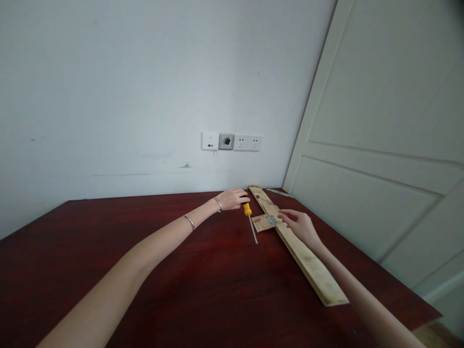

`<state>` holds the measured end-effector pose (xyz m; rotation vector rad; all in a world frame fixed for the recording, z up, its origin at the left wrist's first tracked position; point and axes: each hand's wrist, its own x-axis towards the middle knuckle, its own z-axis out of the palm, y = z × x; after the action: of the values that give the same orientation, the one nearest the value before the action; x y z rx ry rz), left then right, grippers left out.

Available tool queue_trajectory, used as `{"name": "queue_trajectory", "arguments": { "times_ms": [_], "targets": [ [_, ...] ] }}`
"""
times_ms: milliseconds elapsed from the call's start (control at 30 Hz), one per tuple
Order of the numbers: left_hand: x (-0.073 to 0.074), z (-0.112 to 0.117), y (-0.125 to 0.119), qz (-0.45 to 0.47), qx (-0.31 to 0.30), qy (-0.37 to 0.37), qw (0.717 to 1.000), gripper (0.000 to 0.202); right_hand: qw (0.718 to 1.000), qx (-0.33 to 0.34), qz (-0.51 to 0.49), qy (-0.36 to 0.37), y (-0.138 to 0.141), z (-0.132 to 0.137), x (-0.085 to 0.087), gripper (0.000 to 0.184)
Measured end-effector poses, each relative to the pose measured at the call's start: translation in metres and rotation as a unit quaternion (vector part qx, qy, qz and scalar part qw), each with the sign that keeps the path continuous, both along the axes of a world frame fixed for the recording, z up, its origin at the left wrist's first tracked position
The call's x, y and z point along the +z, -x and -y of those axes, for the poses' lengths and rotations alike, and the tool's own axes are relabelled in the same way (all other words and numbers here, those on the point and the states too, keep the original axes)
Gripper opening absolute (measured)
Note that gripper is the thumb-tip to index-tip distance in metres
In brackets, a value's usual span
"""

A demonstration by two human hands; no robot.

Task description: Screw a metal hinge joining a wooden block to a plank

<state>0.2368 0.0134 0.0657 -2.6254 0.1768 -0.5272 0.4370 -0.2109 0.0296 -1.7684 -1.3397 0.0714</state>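
Note:
My left hand (234, 198) has its fingers closed around the dark end of a screwdriver (248, 209). Its yellow handle shows below the fingers, and the thin metal shaft slants down toward me. A long wooden board (308, 261) lies on the table, with a short wooden piece (259, 224) sticking out from its left side. Over the place where they meet sits a small metal hinge (271, 219). My right hand (300, 226) is above the board just right of this hinge, thumb and fingertips pinched together. Whatever is between those fingertips is too small to make out.
The dark red table (163, 290) runs back to a white wall with sockets (247, 143) on it. A thin, light-coloured strip (279, 193) lies at the far right corner. A white panelled door (380, 145) stands along the right edge.

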Motion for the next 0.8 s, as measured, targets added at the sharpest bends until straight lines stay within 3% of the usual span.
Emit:
{"name": "queue_trajectory", "arguments": {
  "times_ms": [167,500,667,800],
  "targets": [
    [0.018,0.024,-0.038,0.031,-0.010,-0.023,0.999,0.034,0.999,0.033,0.000,0.016,0.019,-0.024,0.028,0.044],
    [0.015,0.029,-0.075,0.039,0.022,-0.017,0.999,0.023,0.994,-0.056,0.080,0.057,0.002,-0.043,0.030,0.031],
    [0.012,0.028,-0.078,0.068,0.048,0.006,0.997,0.032,0.989,-0.059,0.108,0.082,-0.013,-0.057,0.031,0.034],
    [0.012,0.019,-0.060,0.089,0.114,0.083,0.986,0.047,0.983,-0.082,0.124,0.104,-0.043,-0.074,0.029,0.035]
  ]
}}
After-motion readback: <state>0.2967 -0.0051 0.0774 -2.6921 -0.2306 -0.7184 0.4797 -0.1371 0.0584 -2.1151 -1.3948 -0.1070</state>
